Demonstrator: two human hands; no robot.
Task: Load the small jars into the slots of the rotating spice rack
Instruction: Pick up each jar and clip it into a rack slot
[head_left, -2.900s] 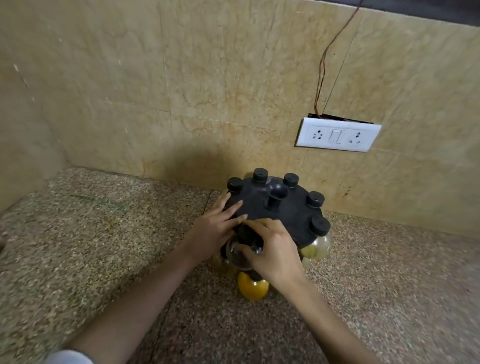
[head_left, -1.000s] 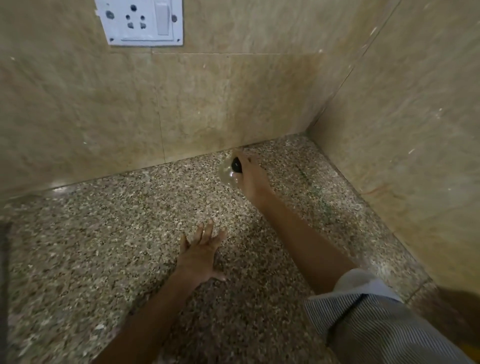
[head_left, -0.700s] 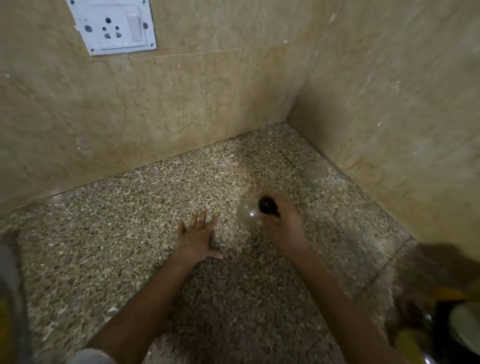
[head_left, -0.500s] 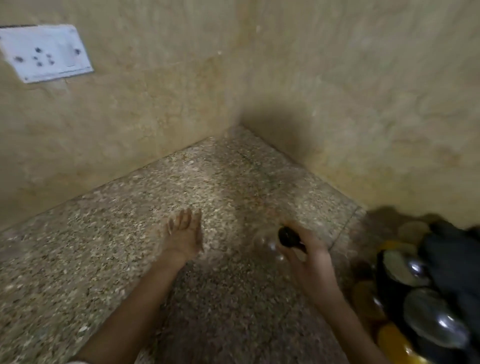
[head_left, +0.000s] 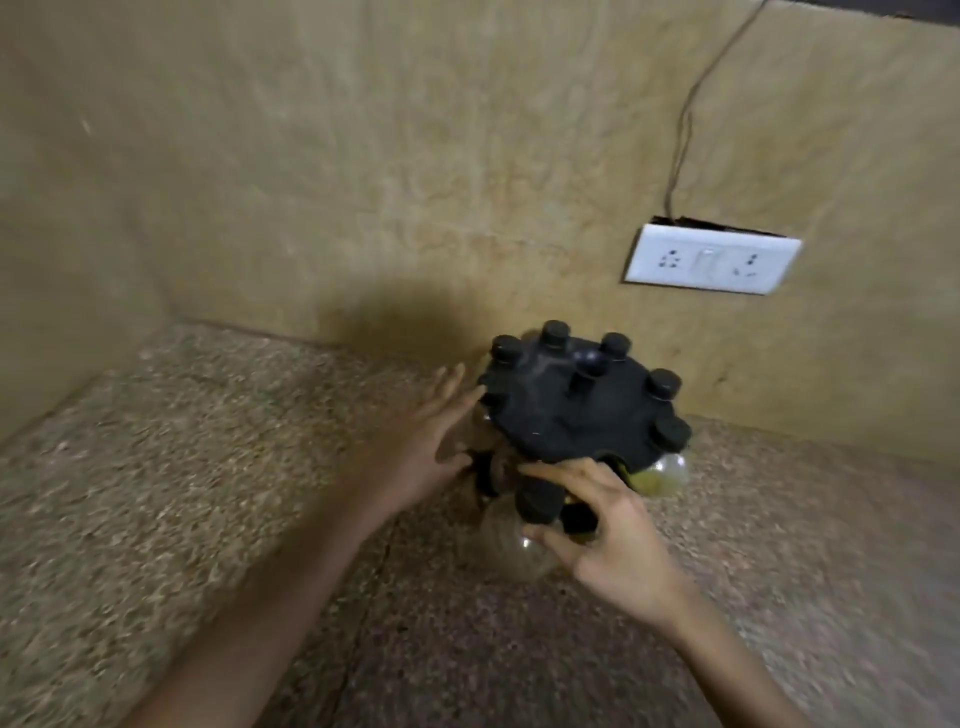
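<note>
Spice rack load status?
Done: at least five capped jars sit in the rack's far and right rim slots. In hand: right hand pinches a clear jar by its cap at the near edge, not yet seated; left hand touches the rack's left side. Left: seat it; other slots hidden.

Single wide-angle view, worn on the head. Looks forward and steeply down onto a speckled stone tabletop (head_left: 208, 493), facing a beige tiled wall (head_left: 415, 156) behind it. Close in, at arm's reach: both forearms enter from the bottom edge. Centres just above the left hand (head_left: 421, 441) and the right hand (head_left: 613, 540) with its clear jar (head_left: 511, 551), at the black spice rack (head_left: 566, 410). Takes in a wall corner at far left and a white socket plate (head_left: 711, 258) at upper right. Blurred throughout, most towards the edges.
</note>
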